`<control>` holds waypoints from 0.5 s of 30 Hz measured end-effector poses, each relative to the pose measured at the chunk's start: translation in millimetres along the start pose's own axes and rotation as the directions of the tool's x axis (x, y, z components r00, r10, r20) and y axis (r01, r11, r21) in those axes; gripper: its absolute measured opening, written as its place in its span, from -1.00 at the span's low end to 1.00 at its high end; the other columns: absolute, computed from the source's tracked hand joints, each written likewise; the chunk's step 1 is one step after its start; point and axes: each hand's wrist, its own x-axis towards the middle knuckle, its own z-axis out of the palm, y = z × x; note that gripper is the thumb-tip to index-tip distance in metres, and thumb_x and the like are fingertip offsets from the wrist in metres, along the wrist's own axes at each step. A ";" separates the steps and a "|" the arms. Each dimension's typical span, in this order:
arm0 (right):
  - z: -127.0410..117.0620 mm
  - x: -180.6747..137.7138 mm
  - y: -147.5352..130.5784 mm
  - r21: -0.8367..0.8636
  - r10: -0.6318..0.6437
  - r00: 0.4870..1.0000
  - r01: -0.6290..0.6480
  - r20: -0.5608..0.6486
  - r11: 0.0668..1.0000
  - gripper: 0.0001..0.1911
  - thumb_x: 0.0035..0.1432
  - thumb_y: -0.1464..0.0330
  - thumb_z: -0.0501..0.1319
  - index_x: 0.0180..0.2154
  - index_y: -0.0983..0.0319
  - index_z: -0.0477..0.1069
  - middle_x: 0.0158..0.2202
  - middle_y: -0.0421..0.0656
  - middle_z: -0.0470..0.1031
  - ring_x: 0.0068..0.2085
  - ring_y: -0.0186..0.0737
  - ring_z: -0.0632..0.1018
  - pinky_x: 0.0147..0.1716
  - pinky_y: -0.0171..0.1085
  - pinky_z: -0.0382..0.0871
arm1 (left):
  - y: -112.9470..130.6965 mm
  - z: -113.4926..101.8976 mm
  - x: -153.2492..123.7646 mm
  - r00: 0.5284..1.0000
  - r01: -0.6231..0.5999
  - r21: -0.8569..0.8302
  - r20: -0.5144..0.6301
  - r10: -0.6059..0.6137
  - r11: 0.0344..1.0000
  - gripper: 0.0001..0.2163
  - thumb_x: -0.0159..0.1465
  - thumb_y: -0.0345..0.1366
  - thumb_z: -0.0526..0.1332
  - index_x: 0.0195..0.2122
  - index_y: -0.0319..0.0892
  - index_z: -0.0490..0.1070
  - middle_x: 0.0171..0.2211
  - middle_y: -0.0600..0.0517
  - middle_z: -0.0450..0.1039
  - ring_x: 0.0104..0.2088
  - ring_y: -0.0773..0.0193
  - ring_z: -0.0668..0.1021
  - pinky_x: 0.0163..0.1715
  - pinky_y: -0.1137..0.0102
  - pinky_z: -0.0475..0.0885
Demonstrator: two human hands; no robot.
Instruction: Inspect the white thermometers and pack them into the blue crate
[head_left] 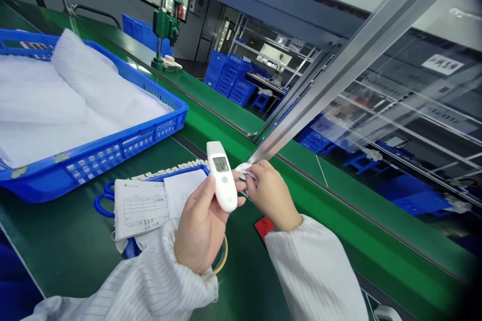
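On the green workbench (226,135), a blue plastic basket (124,153) of white foam sheeting (75,95) is sitting to the left, and printed forms (141,208) are lying nearer the person. The left hand (201,225) is closed around a white handheld thermometer (222,180), its display lit. The right hand (267,195) is pinching a white wipe (244,170) at the thermometer's upper end. No finished state is showing.

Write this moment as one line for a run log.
left hand: white thermometer | right hand: white cloth | nearby: paper form

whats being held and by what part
The left hand grips a white thermometer around its lower body, below the display. The right hand pinches a white wipe in its fingers.
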 end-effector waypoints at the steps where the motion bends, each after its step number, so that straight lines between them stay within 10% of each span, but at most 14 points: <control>1: 1.8 -1.4 0.5 -0.001 -0.009 1.000 0.009 0.026 1.000 -0.79 0.19 0.47 0.09 -0.36 0.28 0.50 -0.35 -0.11 0.36 -0.39 -0.24 0.42 -0.43 -0.28 0.21 | -0.5 -0.2 0.2 1.000 0.003 -0.001 0.013 -0.003 1.000 -0.74 0.37 -0.22 0.12 -0.14 -0.27 0.54 -0.08 -0.15 0.52 -0.19 0.25 0.57 -0.29 0.45 0.53; 15: 1.2 -10.7 3.8 0.127 -0.047 0.997 0.055 -0.068 0.990 -0.74 0.18 0.43 0.12 -0.55 0.23 0.39 -0.44 -0.19 0.30 -0.49 -0.31 0.33 -0.53 -0.30 0.12 | -6.0 1.4 -9.4 0.966 0.155 0.143 0.183 -0.180 0.978 -0.74 0.36 -0.22 0.13 -0.19 -0.28 0.55 -0.14 -0.15 0.51 -0.18 0.16 0.57 -0.33 0.40 0.56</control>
